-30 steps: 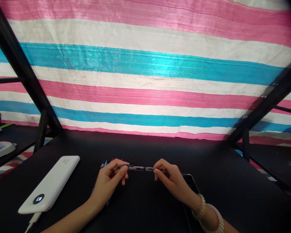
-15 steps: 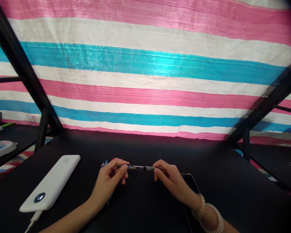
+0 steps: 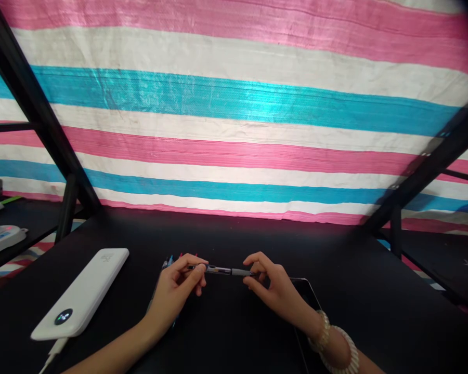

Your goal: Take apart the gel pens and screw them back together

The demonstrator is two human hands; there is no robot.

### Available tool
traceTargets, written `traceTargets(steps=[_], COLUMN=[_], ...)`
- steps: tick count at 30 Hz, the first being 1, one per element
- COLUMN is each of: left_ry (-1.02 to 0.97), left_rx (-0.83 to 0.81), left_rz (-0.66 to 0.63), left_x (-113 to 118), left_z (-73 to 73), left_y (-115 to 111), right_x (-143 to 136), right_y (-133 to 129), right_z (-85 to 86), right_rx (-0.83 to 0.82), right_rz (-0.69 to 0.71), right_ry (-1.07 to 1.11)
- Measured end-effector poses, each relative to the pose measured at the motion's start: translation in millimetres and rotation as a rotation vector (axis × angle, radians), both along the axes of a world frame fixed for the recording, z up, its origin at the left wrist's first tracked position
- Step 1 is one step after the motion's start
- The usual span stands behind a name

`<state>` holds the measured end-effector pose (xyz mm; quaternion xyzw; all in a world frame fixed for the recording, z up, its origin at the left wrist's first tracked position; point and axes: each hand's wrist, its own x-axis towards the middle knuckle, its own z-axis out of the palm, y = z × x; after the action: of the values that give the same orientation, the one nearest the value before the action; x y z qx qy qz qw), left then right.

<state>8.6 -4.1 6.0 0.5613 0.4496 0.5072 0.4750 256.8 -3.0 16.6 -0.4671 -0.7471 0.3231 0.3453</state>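
A clear-barrelled pen with a grey grip [image 3: 236, 271] is held level above the dark table. The thumb and fingers of my left hand [image 3: 178, 284] pinch it near its left end. At the other end, my right hand [image 3: 272, 280] has its thumb and forefinger parted around the tip; whether another finger touches it I cannot tell. Several more pens [image 3: 168, 261], with blue and red parts, lie behind and under my left hand, mostly hidden by it. Below my right forearm is a flat dark device with a pale edge [image 3: 311, 292], partly covered.
On the left of the black table [image 3: 234, 236] lies a white power bank [image 3: 83, 291] with a lit display and a white cable [image 3: 54, 353]. Black frame bars [image 3: 42, 104] rise at both sides. A striped tarp [image 3: 234, 145] hangs behind. White devices [image 3: 2, 236] sit far left.
My right thumb and forefinger have spread apart, letting go of the pen's grip end and baring its dark tip. My left hand keeps its hold, almost unmoved.
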Motion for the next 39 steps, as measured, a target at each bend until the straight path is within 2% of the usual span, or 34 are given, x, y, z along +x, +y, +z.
traceTargets(steps=[7,14,26,33,39], left_ry=[-0.003,-0.003,0.008,0.032,0.03], left_rx=[0.006,0.004,0.017,0.042,0.057], left_rz=[-0.008,-0.016,-0.019,-0.033,-0.048], left_x=[-0.2,0.1,1.5,1.9,1.5], left_z=[-1.4,-0.1,1.2,1.4,2.5], left_y=[0.7,1.7,0.5,-0.9,-3.3], right_x=[0.2,-1.1,1.7,1.1,4.1], right_y=[-2.2,-1.3,-5.7,-1.0,-0.6], right_z=[5.7,2.7,7.4,7.5,5.7], right_rx=[-0.004,-0.001,0.014,-0.066,-0.199], right_rz=[0.059,0.023,0.152,0.18,0.239], right_ry=[-0.034,-0.098,-0.179,-0.198,-0.067])
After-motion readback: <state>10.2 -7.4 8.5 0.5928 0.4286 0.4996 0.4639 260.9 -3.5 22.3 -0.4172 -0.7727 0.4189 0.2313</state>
